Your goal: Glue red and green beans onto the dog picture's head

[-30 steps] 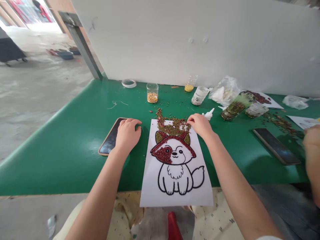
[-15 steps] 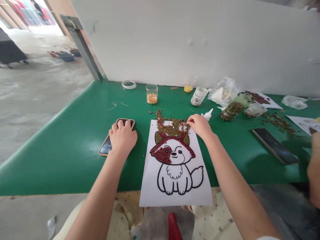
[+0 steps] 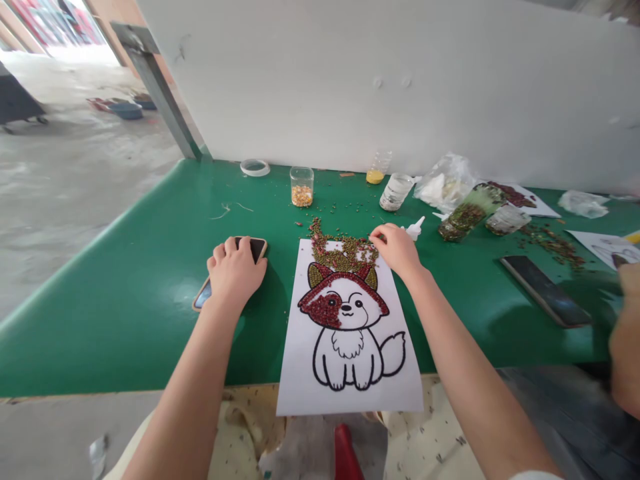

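Note:
My left hand (image 3: 233, 273) lies palm down over a phone (image 3: 202, 295) in a tan case, its fingers bent and a little apart. At the top right of a white sheet (image 3: 295, 373), my right hand (image 3: 397, 247) has thumb and forefinger pinched together beside a loose heap of green and dark red beans (image 3: 345, 253). Whatever is between the fingertips is too small to make out. Printed on the sheet is a cartoon fox (image 3: 349, 357); red beans cover its forehead and one cheek, and green ones fill the ears. Its body is bare paper.
Behind the sheet stand a cup of corn kernels (image 3: 302, 195), a white-wrapped cup (image 3: 397, 192) and a white glue bottle (image 3: 415, 229). A tipped jar of beans (image 3: 470, 212), plastic bags (image 3: 447, 181) and a second phone (image 3: 545, 291) lie rightward. Another person's hand (image 3: 627, 287) is at the right edge.
My left hand has slid slightly left over the phone. My right hand stays pinched by the beans, shifted very little. The whole view has moved slightly.

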